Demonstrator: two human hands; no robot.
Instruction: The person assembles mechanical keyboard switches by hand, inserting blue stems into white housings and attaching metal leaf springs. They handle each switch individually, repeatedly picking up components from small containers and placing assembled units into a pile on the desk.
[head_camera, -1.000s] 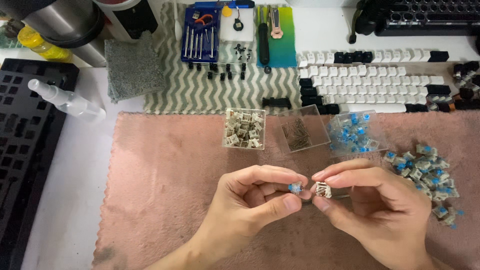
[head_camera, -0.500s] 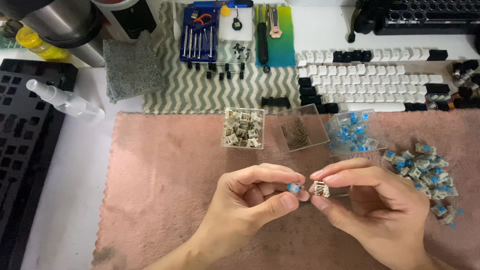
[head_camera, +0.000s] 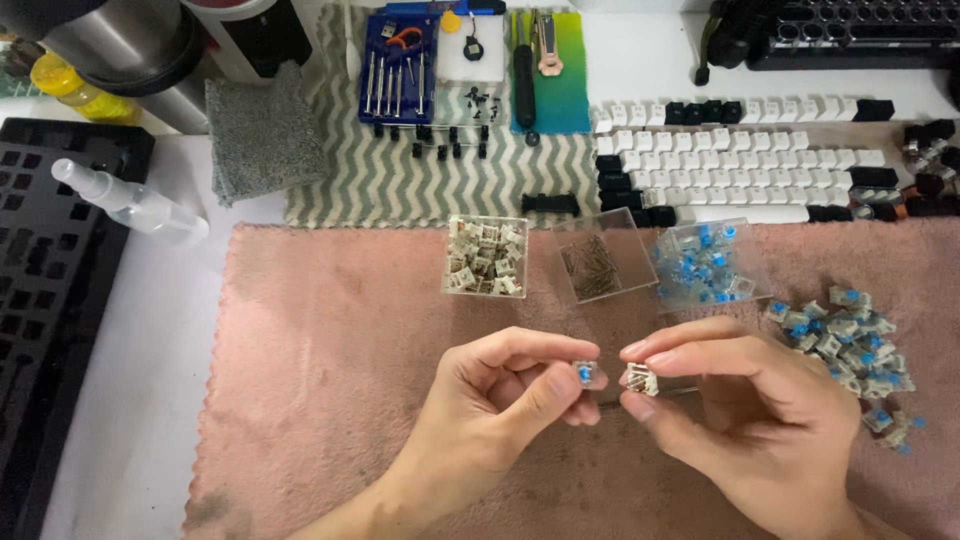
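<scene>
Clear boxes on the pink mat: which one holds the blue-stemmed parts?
The rightmost clear box, nearest the loose switch pile. The left box holds beige housings; the middle box holds thin dark metal bits.

White desk surface (head_camera: 150, 330), evenly lit from above, no hard shadows; no wall, floor or window in view. A pink mat (head_camera: 330, 350) covers the near part, with a grey-and-white zigzag mat (head_camera: 400, 185) behind it and a folded grey cloth (head_camera: 262, 130) at that mat's left edge. A black keyboard case (head_camera: 50, 300) lies along the left edge, a clear spray bottle (head_camera: 130, 205) resting partly on it, and a dark metal cylinder (head_camera: 120, 45) stands at the far left corner.
</scene>
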